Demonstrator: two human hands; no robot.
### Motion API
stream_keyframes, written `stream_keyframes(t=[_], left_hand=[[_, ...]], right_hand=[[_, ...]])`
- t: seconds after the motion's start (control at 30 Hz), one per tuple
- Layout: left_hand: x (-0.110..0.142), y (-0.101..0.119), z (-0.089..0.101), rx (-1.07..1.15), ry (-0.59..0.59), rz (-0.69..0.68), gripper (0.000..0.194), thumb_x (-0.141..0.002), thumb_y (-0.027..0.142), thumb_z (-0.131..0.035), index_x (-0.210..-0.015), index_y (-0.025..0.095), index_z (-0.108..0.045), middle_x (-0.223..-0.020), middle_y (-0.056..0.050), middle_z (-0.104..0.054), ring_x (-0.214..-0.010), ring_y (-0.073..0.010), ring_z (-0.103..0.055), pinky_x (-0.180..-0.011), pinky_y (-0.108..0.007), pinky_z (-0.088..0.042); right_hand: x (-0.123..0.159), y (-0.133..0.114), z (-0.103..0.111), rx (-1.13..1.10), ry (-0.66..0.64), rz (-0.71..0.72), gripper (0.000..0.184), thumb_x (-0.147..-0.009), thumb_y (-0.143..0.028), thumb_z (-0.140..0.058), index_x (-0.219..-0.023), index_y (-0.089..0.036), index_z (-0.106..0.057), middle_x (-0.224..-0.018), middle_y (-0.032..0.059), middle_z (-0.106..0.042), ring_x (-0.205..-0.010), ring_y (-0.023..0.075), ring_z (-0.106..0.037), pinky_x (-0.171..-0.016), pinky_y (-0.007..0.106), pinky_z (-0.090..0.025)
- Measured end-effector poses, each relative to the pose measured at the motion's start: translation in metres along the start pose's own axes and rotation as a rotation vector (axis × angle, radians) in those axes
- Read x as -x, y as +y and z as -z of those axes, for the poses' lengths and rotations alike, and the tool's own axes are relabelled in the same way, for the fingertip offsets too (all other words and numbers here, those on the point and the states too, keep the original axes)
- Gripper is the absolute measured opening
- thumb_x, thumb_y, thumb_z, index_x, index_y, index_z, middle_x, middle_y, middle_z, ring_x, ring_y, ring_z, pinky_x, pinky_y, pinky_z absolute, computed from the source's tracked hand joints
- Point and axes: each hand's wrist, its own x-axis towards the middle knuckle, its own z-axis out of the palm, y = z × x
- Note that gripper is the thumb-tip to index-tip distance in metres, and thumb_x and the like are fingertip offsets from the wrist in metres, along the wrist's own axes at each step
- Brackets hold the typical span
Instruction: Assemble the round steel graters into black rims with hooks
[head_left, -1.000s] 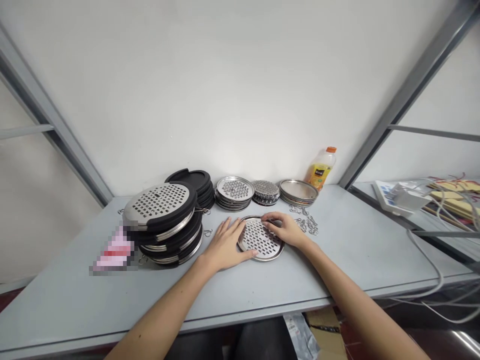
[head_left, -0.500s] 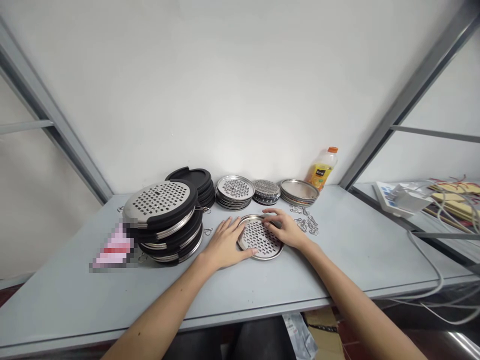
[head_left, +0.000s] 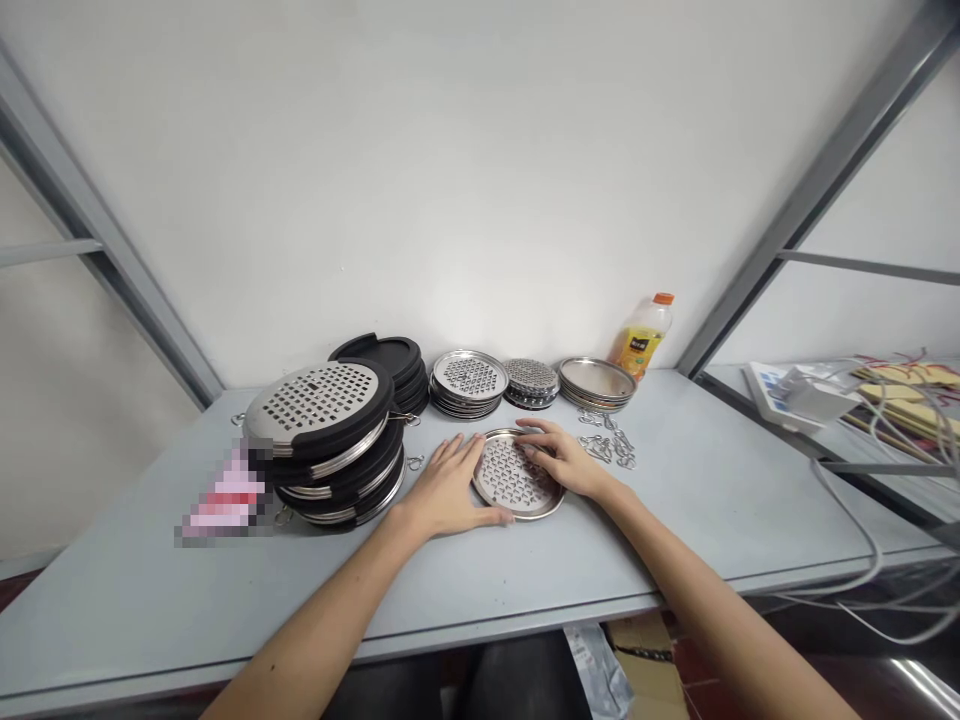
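A round metal grater plate with a raised rim lies flat on the table in front of me. Around its left edge rests my left hand, fingers at the far left rim and thumb along the near rim. My right hand holds the opposite side, its bent fingers reaching over the rim onto the perforated face. Beyond it are a stack of similar rimmed plates, a stack of smaller perforated discs and shallow round metal pans. Small wire clips lie right of my right hand.
Left stands a tall stack of black-and-metal round assemblies with wire clips, near a blurred pink item. Black round parts are piled behind it. A drink bottle stands by the wall; cables and a metal frame are right.
The perforated face now looks darker and its raised pattern shows more clearly. My right fingers have shifted slightly left across it; both hands remain at the plate.
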Motion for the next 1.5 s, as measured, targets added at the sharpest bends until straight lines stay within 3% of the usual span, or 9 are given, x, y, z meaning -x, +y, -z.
stream_keyframes(t=[0.2,0.43,0.67,0.77,0.83,0.97,1.1,1.33,1.5], left_hand=[[0.001,0.000,0.002,-0.040,-0.051,-0.009,0.110,-0.066,0.076,-0.058,-0.149,0.017,-0.017,-0.156,-0.010,-0.018,-0.143,-0.0340,-0.011,-0.116,-0.047,-0.015],[0.004,0.002,0.006,-0.038,0.017,-0.042,0.106,-0.067,0.070,-0.063,-0.149,0.021,-0.018,-0.157,-0.009,-0.011,-0.144,-0.0335,-0.005,-0.115,-0.049,-0.017],[0.005,0.009,0.011,-0.039,0.053,-0.094,0.091,-0.076,0.056,-0.063,-0.147,0.017,-0.022,-0.150,-0.013,-0.033,-0.137,-0.0292,-0.032,-0.111,-0.042,-0.030],[0.006,0.019,0.011,-0.112,0.165,-0.018,0.085,-0.076,0.057,-0.064,-0.143,0.017,-0.031,-0.132,-0.014,-0.054,-0.120,-0.0318,-0.050,-0.099,-0.045,-0.041],[0.008,0.026,0.010,-0.184,0.239,0.065,0.063,-0.085,0.054,-0.054,-0.134,0.016,-0.043,-0.104,-0.013,-0.066,-0.100,-0.0309,-0.060,-0.086,-0.043,-0.047],[0.013,0.033,0.009,-0.245,0.335,0.064,0.032,-0.095,0.040,-0.040,-0.107,0.018,-0.061,-0.073,-0.006,-0.065,-0.074,-0.0253,-0.062,-0.074,-0.039,-0.048],[0.011,0.029,0.007,-0.176,0.367,-0.100,0.028,-0.091,0.029,-0.049,-0.114,0.018,-0.058,-0.099,-0.008,-0.066,-0.096,-0.0247,-0.058,-0.087,-0.038,-0.047],[0.008,0.015,-0.003,-0.130,0.295,-0.052,0.077,-0.080,0.048,-0.065,-0.141,0.018,-0.029,-0.129,-0.014,-0.052,-0.122,-0.0307,-0.044,-0.101,-0.047,-0.037],[0.004,0.005,-0.002,-0.218,0.335,0.018,0.061,-0.088,0.037,-0.057,-0.141,0.019,-0.031,-0.132,-0.014,-0.049,-0.124,-0.0301,-0.043,-0.101,-0.045,-0.037]], right_hand=[[-0.001,0.001,0.001,0.003,0.015,-0.019,0.028,-0.086,-0.028,-0.051,-0.105,-0.020,-0.071,-0.133,0.0115,-0.054,-0.122,0.0290,-0.052,-0.106,0.049,-0.037],[-0.002,0.004,0.007,-0.003,0.263,-0.123,0.030,-0.086,-0.024,-0.045,-0.104,-0.019,-0.069,-0.112,0.0098,-0.067,-0.107,0.0251,-0.061,-0.092,0.042,-0.048],[0.000,-0.003,0.009,0.051,0.222,-0.189,0.029,-0.082,-0.018,-0.047,-0.102,-0.019,-0.068,-0.087,0.0047,-0.074,-0.083,0.0218,-0.068,-0.081,0.037,-0.050],[0.000,-0.002,0.008,0.083,0.235,-0.153,0.029,-0.080,-0.016,-0.047,-0.098,-0.020,-0.069,-0.093,0.0054,-0.073,-0.088,0.0221,-0.067,-0.082,0.036,-0.050],[0.001,0.000,0.008,0.097,0.245,-0.113,0.030,-0.078,-0.013,-0.047,-0.095,-0.020,-0.070,-0.098,0.0060,-0.072,-0.093,0.0224,-0.065,-0.085,0.037,-0.050],[0.001,0.001,0.006,0.122,0.195,-0.057,0.031,-0.076,-0.011,-0.048,-0.094,-0.020,-0.071,-0.114,0.0086,-0.066,-0.106,0.0247,-0.061,-0.096,0.041,-0.045],[0.001,-0.004,0.002,0.114,0.106,-0.012,0.032,-0.077,-0.010,-0.048,-0.098,-0.020,-0.071,-0.123,0.0097,-0.061,-0.113,0.0251,-0.057,-0.099,0.042,-0.043],[0.001,-0.009,-0.004,0.101,0.049,0.053,0.032,-0.077,-0.008,-0.048,-0.097,-0.021,-0.069,-0.103,0.0055,-0.070,-0.098,0.0216,-0.062,-0.090,0.037,-0.047],[0.003,-0.008,0.001,0.168,0.135,-0.034,0.022,-0.076,-0.014,-0.052,-0.087,-0.020,-0.070,-0.090,0.0060,-0.071,-0.088,0.0232,-0.063,-0.084,0.038,-0.049]])
